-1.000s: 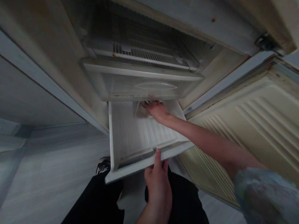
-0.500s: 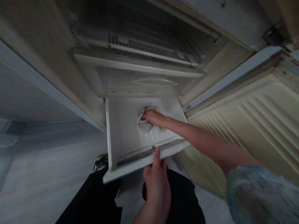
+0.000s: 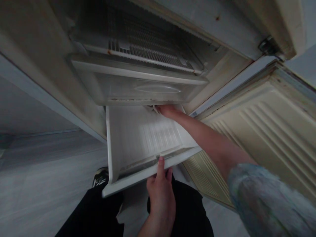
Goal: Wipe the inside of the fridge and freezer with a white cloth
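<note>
A white drawer point(image 3: 145, 131) with a ribbed floor is pulled out from the bottom of an open fridge. My left hand point(image 3: 161, 187) grips the middle of its front edge, thumb on top and fingers beneath. Deep inside, near the back right, my right hand point(image 3: 168, 111) is closed on a pale cloth point(image 3: 155, 108). Part of that cloth is hidden under the compartment above and behind my fingers.
Above the drawer sits a second, clear-fronted drawer point(image 3: 155, 89), with a wire shelf point(image 3: 153, 54) over it. The fridge door point(image 3: 259, 131) stands open on the right. My legs and a black shoe point(image 3: 101, 177) are below the drawer.
My right hand has moved the cloth from the middle of the drawer floor towards the back. My left hand keeps its hold on the front edge. The view has shifted slightly.
</note>
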`<state>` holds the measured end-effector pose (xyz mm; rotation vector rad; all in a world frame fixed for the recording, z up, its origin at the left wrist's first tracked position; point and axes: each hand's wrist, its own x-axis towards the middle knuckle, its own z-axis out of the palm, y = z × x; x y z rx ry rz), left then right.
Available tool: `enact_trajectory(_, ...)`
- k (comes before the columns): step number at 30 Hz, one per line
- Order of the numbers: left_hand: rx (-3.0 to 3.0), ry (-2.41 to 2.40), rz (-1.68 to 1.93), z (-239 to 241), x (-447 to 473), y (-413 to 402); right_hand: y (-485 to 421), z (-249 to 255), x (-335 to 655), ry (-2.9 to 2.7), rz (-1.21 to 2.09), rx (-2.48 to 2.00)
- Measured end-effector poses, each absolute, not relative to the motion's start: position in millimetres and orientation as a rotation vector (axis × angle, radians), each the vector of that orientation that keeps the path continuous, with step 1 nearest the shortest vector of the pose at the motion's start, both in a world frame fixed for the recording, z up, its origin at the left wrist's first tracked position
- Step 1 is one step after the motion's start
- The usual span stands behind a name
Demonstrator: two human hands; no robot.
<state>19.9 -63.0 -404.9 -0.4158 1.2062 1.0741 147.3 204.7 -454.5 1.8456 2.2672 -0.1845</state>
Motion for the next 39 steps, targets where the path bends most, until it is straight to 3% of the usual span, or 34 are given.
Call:
enact_trajectory(7, -0.441, 1.194, 1.066, -403.7, 21.3, -59.7, 217.9, -482.6, 145.4, 2.269, -0.339, 1.712)
enact_trajectory(16, -0.392, 1.158, 1.091, -403.7, 18.9, -61.9, 89.9, -457.9, 154.8, 2.053, -0.848, 0.923)
enact_trajectory(22, -0.396, 1.18, 1.086, -401.4, 18.8, -60.9, 155.4, -439.2, 153.5, 2.102, -0.315, 1.771)
enact_trajectory(26, -0.404, 1.209, 1.072, -401.3, 18.6, -61.0, 214.9, -455.9, 149.3, 2.231, -0.296, 1.921)
enact_trajectory(32, -0.418, 1.216, 1.072, -399.4, 19.2, -59.2, 224.3, -480.1, 165.6, 2.293, -0.285, 1.771)
enact_trajectory(39, -0.419, 1.198, 1.074, -400.9, 18.1, -59.2, 114.2, -470.3, 204.0, 2.065, -0.546, 1.277)
